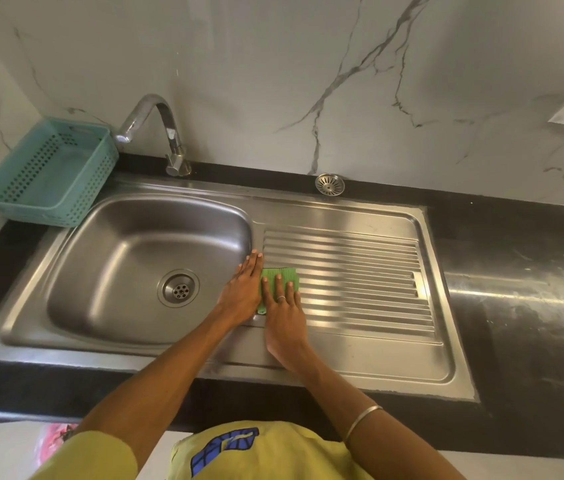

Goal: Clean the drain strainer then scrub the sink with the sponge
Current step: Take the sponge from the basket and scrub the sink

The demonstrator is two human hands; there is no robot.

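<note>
1. Near: person's arms come in from the near edge over the black surface (533, 306); thin metal bangle (363, 422) on the right forearm.
2. Right hand (285, 317) lies flat, fingers spread narrow, pressing down on the green sponge (282, 277); not gripping round it, just palm/fingers on top. Ring on one finger.
3. Left hand (244, 289) also flat & open, holding nothing, just left of the sponge, touching its left edge; fingertips reach the strip between bowl and drainboard.
4. Sponge: soft, flat, roughly rectangular, w/ a ribbed-looking top; long axis runs near-to-far. Sits at the left end of the drainboard (360, 282).
5. Key relation: the sink bowl (118, 258) lies directly left of both hands, just past the rim; left hand is nearer it. Judging by that, next scrub move is a slide left & down into the bowl.
6. Drainboard: ribbed stainless, ridges run left-right, so sponge will prob. catch going across them. Bowl: smooth brushed steel, rounded corners, drain hole (178, 288) open at bottom.
7. Far: drain strainer (329, 184), round perforated metal, sits out of the drain on the far ledge by the marble wall, well apart from the hands.
8. Far left: curved chrome tap (156, 126), teal perforated plastic basket (48, 174).
</note>
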